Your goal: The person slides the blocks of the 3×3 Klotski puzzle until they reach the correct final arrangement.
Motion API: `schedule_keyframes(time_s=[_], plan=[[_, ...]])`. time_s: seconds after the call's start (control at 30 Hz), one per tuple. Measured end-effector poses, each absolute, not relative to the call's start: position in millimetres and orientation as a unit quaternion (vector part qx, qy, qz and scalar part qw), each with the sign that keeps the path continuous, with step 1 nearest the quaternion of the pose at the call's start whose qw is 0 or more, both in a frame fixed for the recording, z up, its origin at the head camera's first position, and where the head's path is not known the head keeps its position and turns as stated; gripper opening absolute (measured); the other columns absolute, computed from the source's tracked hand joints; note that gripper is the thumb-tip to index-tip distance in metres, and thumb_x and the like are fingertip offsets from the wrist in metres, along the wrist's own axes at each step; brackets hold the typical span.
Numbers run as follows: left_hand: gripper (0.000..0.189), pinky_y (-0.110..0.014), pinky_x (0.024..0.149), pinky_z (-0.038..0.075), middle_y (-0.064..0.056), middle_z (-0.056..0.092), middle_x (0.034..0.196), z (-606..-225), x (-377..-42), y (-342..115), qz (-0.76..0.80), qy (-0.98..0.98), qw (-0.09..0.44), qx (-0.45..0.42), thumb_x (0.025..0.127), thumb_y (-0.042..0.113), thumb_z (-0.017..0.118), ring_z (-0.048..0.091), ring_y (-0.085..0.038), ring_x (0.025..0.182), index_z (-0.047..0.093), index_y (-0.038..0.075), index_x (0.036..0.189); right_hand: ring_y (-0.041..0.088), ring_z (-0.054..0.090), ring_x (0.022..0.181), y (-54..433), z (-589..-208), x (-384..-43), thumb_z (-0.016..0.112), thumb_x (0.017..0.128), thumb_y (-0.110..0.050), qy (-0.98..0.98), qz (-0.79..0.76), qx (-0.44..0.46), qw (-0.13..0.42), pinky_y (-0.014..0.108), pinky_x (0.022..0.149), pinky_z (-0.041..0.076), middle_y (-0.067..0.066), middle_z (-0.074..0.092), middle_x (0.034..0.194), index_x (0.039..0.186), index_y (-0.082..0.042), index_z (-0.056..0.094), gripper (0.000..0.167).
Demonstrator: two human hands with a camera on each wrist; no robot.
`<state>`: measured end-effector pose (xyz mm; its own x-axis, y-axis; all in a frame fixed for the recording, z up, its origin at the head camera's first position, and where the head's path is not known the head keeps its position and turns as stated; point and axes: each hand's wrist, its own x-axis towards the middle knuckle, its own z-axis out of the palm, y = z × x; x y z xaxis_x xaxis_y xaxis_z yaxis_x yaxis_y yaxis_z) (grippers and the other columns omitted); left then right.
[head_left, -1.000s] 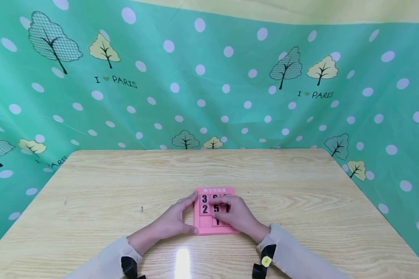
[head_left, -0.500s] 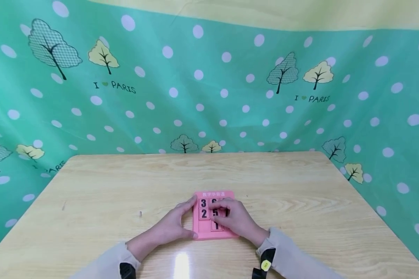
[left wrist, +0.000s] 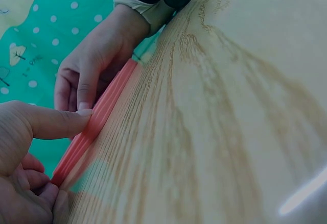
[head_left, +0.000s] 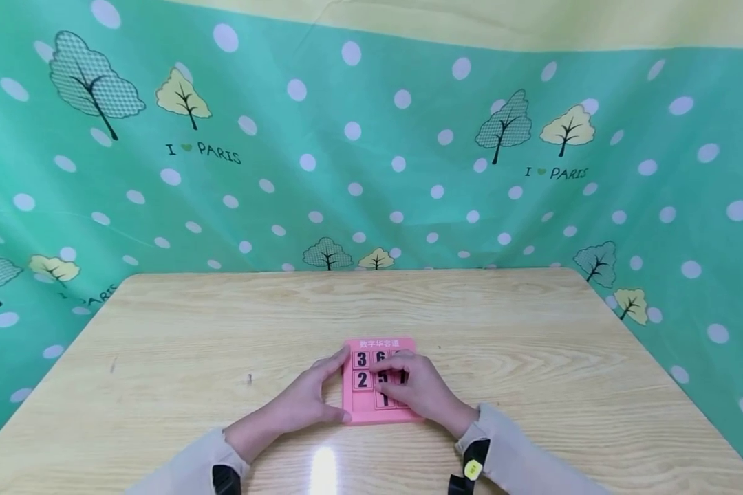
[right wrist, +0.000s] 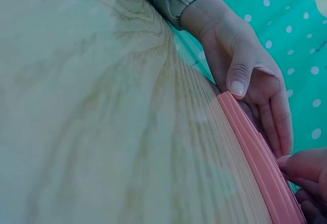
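A pink number sliding puzzle [head_left: 371,418] lies flat on the table, with white characters along its top. My left hand [head_left: 306,400] grips its left side, index finger by the upper corner and thumb at the lower one. Over the tiles, my right hand [head_left: 426,388] pinches the 5 tile [head_left: 382,379] between index finger and thumb. Tiles 3 [head_left: 362,359] and 2 [head_left: 362,380] show in the left column, above a bare slot. The right-hand tiles are mostly hidden under that hand. In the left wrist view, the puzzle's pink edge [left wrist: 104,106] runs between both hands.
The wooden table [head_left: 223,330] extends around the puzzle, with a small dark mark [head_left: 250,379] on its left part. A green dotted cloth [head_left: 371,165] with printed trees hangs behind it and at both sides.
The head view has tilted slightly, so the whole scene sits a little lower. My right index finger and thumb have drawn slightly closer together over the 5 tile; my left hand keeps its hold.
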<state>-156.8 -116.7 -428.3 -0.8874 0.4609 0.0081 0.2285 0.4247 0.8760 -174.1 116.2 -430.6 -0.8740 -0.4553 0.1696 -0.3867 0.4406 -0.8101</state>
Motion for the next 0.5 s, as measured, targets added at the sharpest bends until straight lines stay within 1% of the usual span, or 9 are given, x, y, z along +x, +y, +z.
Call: schedule_keyframes(time_s=[0.2, 0.5], plan=[[0.103, -0.058, 0.112, 0.012, -0.016, 0.024, 0.153, -427.8, -156.7, -117.9, 0.492, 0.838, 0.117, 0.206, 0.065, 0.018, 0.083, 0.020, -0.038, 0.140, 0.024, 0.001, 0.147, 0.010, 0.054, 0.095, 115.6, -428.8, -173.6, 0.072, 0.082, -0.015, 0.848, -0.465, -0.252, 0.041, 0.025, 0.084, 0.045, -0.011, 0.065, 0.102, 0.107, -0.020, 0.072, 0.026], [0.102, -0.057, 0.113, 0.012, -0.015, 0.023, 0.154, -425.8, -156.6, -117.2, 0.496, 0.834, 0.124, 0.206, 0.067, 0.019, 0.082, 0.019, -0.037, 0.140, 0.023, 0.002, 0.148, 0.013, 0.053, 0.089, 118.1, -427.4, -172.9, 0.072, 0.082, -0.015, 0.848, -0.454, -0.268, 0.041, 0.023, 0.076, 0.046, -0.008, 0.065, 0.099, 0.107, -0.018, 0.072, 0.025]])
